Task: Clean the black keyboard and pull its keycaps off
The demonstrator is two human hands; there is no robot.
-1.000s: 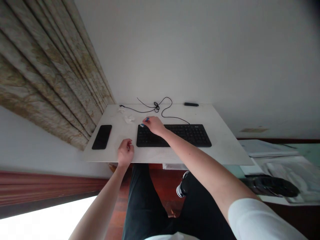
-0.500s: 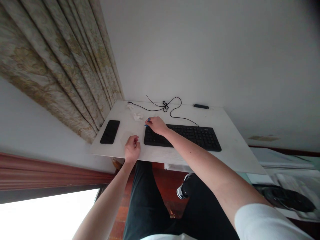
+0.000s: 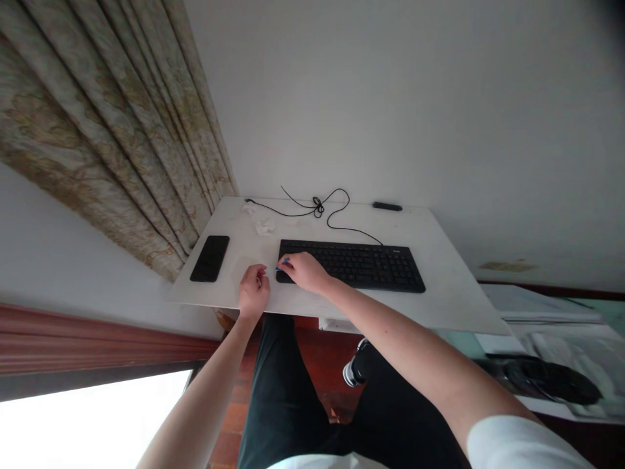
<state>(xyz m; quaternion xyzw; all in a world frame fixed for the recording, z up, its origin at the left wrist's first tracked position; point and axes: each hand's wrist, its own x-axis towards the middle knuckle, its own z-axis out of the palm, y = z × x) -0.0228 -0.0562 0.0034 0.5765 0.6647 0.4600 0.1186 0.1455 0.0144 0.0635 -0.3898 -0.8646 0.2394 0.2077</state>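
A black keyboard (image 3: 371,264) lies on the white desk (image 3: 454,293). Over its left end is my right hand (image 3: 303,270), fingers pinched on a small blue object (image 3: 284,262) too small to identify. My left hand (image 3: 254,290) rests near the desk's front edge, left of the keyboard, with its fingers curled; whatever they may hold is hidden. To the left of that hand lies a black phone (image 3: 209,258). Crumpled white tissue (image 3: 265,227) sits behind my hands.
The keyboard's black cable (image 3: 318,207) runs looped along the back of the desk. A small dark stick-like object (image 3: 387,206) lies at the back right. A patterned curtain (image 3: 146,117) hangs at the left. Papers and a black item (image 3: 561,381) are at the right.
My right hand has moved toward me, from the keyboard's back left corner to nearer its front left corner, still pinching the blue object. The view has shifted slightly.
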